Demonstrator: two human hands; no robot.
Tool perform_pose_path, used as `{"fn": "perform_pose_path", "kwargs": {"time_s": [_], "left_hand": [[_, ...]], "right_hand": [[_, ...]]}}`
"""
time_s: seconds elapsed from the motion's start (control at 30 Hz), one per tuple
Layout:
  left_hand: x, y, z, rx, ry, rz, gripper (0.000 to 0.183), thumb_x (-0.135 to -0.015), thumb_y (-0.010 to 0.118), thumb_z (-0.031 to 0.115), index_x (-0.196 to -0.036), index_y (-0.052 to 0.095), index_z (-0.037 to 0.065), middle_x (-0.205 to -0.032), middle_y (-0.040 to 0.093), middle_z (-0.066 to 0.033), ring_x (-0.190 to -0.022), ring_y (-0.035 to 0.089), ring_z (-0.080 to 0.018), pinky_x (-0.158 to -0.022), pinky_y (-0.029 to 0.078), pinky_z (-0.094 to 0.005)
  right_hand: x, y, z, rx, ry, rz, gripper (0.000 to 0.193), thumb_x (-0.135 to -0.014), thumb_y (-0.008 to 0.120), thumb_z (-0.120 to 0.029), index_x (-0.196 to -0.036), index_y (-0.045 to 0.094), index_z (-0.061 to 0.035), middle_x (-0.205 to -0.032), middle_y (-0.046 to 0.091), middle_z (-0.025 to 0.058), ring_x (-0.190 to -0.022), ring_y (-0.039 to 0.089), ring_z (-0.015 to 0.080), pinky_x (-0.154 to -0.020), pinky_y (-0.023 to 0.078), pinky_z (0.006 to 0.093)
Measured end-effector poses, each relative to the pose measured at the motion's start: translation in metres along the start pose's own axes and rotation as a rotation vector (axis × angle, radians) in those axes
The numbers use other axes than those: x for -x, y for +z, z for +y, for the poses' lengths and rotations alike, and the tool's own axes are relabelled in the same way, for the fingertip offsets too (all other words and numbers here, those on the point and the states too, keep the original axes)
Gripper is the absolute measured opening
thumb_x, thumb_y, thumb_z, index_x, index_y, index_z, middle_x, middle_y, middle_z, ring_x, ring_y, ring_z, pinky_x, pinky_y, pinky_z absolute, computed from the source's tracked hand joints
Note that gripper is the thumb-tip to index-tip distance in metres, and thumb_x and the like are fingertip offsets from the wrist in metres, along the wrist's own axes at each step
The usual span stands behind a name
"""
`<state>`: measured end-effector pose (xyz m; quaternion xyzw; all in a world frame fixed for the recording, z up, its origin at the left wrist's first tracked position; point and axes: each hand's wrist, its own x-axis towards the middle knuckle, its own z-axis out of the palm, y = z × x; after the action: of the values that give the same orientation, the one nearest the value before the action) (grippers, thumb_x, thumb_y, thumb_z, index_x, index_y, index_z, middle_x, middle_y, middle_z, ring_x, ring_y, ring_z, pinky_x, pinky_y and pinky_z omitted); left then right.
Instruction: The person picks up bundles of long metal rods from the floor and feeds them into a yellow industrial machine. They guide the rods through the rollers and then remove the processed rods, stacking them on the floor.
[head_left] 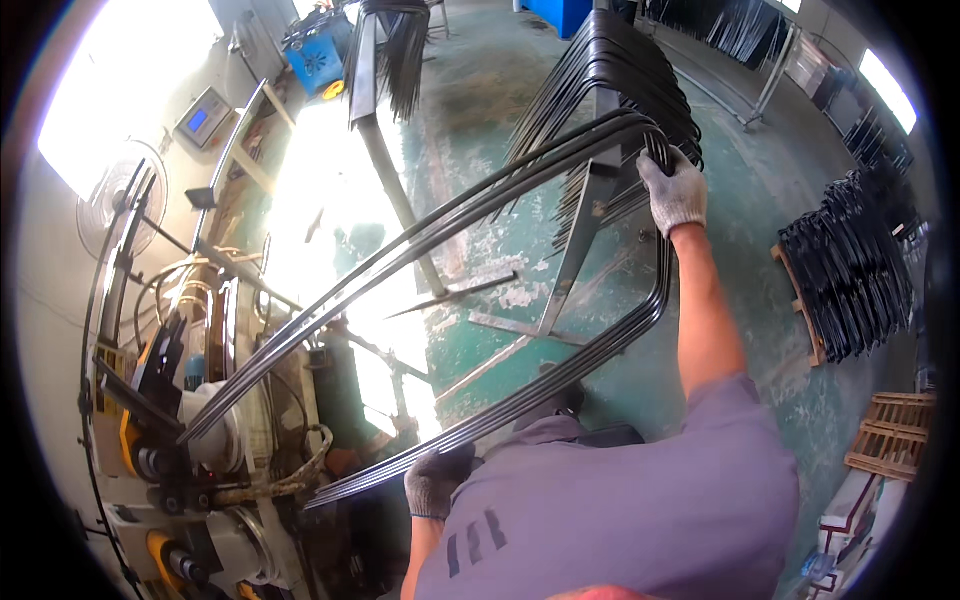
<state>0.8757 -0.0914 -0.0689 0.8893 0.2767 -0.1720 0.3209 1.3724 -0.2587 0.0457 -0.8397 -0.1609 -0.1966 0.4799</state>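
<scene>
Evidently the step in hand is carrying or steadying a bundle of long black metal rods bent into a squared U [560, 377], slanting across the middle of the scene, its free ends near the yellow-and-white machine [225, 450] on the left. The right hand, in a grey knitted glove [676, 190], is closed around the bundle at its far right. The gloved left hand [435, 482] meets the near legs from below; whether its fingers close cannot be told. Any next move likely calls for both hands working together, keeping the rods aligned and clear of the grey metal stand [573, 250] beyond.
</scene>
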Motion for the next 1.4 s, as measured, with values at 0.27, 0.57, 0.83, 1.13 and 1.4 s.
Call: {"fn": "perform_pose_path", "kwargs": {"time_s": [0.27, 0.57, 0.83, 1.13, 1.4], "left_hand": [[-0.237, 0.037, 0.138, 1.827, -0.041, -0.001, 0.042, -0.103, 0.059, 0.006, -0.139, 0.048, -0.012, -0.127, 0.064, -0.0338, -0.112, 0.070, -0.0439, -0.101, 0.059, -0.0536], [-0.348, -0.013, 0.214, 1.663, -0.341, 0.187, 0.037, -0.103, 0.060, 0.008, -0.135, 0.053, -0.010, -0.116, 0.070, -0.0304, -0.101, 0.073, -0.0428, -0.091, 0.063, -0.0513], [-0.226, 0.018, 0.167, 1.762, -0.543, 0.775, 0.032, -0.100, 0.060, 0.008, -0.129, 0.057, -0.006, -0.109, 0.072, -0.0269, -0.094, 0.075, -0.0389, -0.085, 0.064, -0.0488], [-0.068, 0.135, 0.142, 2.032, -0.804, 1.076, 0.028, -0.097, 0.065, 0.010, -0.121, 0.061, -0.004, -0.101, 0.073, -0.0188, -0.085, 0.074, -0.0270, -0.074, 0.061, -0.0371], [0.243, 0.274, 0.113, 1.242, -0.857, 1.883, 0.020, -0.100, 0.064, 0.001, -0.119, 0.065, 0.001, -0.107, 0.071, -0.0054, -0.100, 0.066, -0.0134, -0.092, 0.056, -0.0304]], "right_hand": [[-0.252, 0.120, 0.166, 0.396, -0.421, -0.077, 0.079, -0.083, 0.074, -0.009, -0.157, 0.046, -0.0142, -0.159, 0.052, 0.0099, -0.151, 0.043, 0.0314, -0.130, 0.026, 0.0472], [-0.432, 0.197, 0.200, 0.678, -0.448, -0.241, 0.058, -0.099, 0.042, -0.011, -0.156, 0.048, -0.0186, -0.149, 0.062, 0.0131, -0.134, 0.061, 0.0328, -0.109, 0.052, 0.0465], [-0.528, 0.268, 0.219, 1.085, -0.038, -0.057, 0.047, -0.108, 0.037, -0.030, -0.152, 0.044, -0.0167, -0.158, 0.050, 0.0121, -0.146, 0.046, 0.0370, -0.118, 0.036, 0.0594], [-0.126, 0.189, 0.402, 0.905, -0.041, -0.558, 0.046, -0.091, 0.071, -0.040, -0.119, 0.073, -0.0029, -0.111, 0.077, 0.0149, -0.096, 0.075, 0.0305, -0.083, 0.060, 0.0433], [0.269, 0.265, 0.289, 0.614, -1.088, -1.710, 0.038, -0.090, 0.070, -0.029, -0.116, 0.075, -0.0024, -0.110, 0.079, 0.0172, -0.099, 0.077, 0.0342, -0.082, 0.059, 0.0452]]}}
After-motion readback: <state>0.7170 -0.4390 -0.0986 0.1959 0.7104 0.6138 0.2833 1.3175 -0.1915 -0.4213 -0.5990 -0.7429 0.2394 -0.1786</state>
